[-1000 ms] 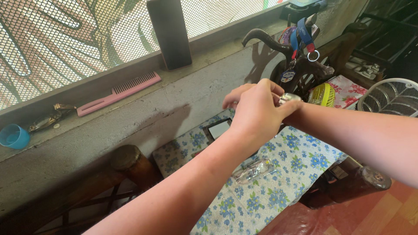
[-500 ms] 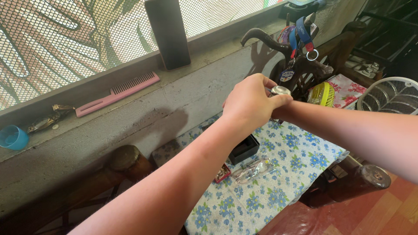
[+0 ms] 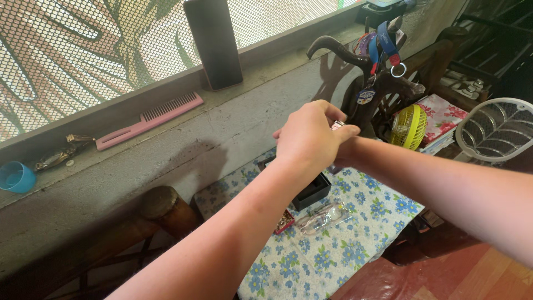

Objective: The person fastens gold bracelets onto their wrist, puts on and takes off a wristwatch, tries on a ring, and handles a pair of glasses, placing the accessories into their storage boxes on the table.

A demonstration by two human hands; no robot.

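While both forearms cross above it, the table with the blue-flowered cloth [image 3: 355, 233] fills the lower middle of the view, under a grey concrete ledge [image 3: 166, 150] that runs from 9 o'clock up to 1 o'clock. On the ledge stand a tall dark rectangular block [image 3: 214, 41], a pink comb [image 3: 150, 119] and, far at 9 o'clock, a blue cup [image 3: 15, 176]. At 3 o'clock sits a white wire basket [image 3: 496, 129]; just left of it, a small yellow fan [image 3: 408, 126]. A dark curved wooden stand [image 3: 369, 83] with blue straps rises at 1 o'clock.

The left hand [image 3: 308, 139] is at frame centre, back of the hand up, fingers curled shut over the right wrist. A small silvery metal piece [image 3: 337, 125] shows at the 2 o'clock edge of this hand, touching the fingers; most of it is hidden, so its kind cannot be told. The hand grips it or presses on it; which of the two is not resolvable.

The right hand is covered by the left; whether open or closed cannot be told. Only its forearm shows, entering from 4 o'clock.

On the cloth, directly below the left hand at 6 o'clock and apart from it, lies a small black open box [image 3: 311, 191]. Near it, a clear plastic wrapper [image 3: 325, 216].
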